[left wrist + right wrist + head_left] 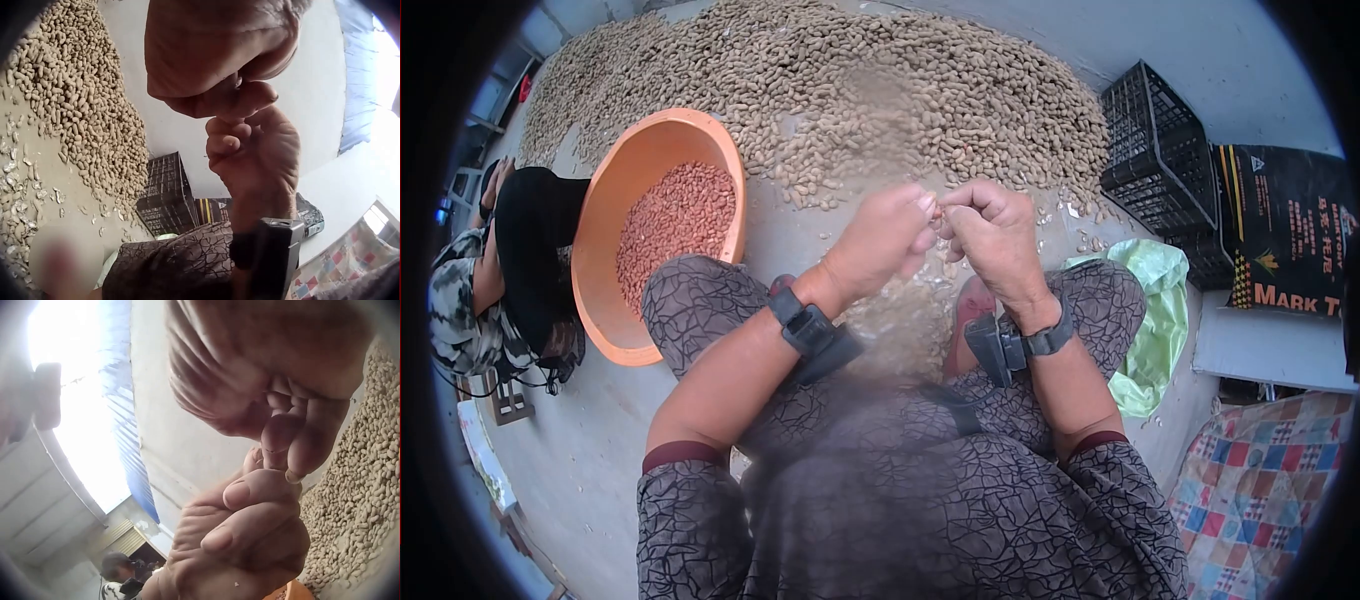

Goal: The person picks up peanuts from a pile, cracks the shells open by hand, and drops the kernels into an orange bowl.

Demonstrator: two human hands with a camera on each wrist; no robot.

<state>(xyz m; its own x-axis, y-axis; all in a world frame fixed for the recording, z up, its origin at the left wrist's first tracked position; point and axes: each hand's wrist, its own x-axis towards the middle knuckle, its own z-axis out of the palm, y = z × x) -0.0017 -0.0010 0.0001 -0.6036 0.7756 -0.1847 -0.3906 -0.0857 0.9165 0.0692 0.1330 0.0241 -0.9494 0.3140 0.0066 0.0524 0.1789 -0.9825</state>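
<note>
Both hands meet fingertip to fingertip: left hand [887,240] and right hand [992,232] each pinch one peanut [939,214] between them, held above the lap. Judgement: press thumbs along the shell seam, keeping it over the floor, near the orange basin [600,300] and peanut pile [850,90].

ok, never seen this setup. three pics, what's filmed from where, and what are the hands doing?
No robot here: a person works with bare hands, wearing three cameras. The wide picture comes from a camera on the head, looking down at the lap. The other two come from cameras strapped to each wrist, looking up at the fingers.

The left hand and right hand meet fingertip to fingertip, pinching something small between them; it is too hidden to name for sure. On the floor ahead lies a big heap of peanuts in shells. To the left stands an orange basin holding reddish shelled kernels. A black crate and a green bag sit to the right.
</note>
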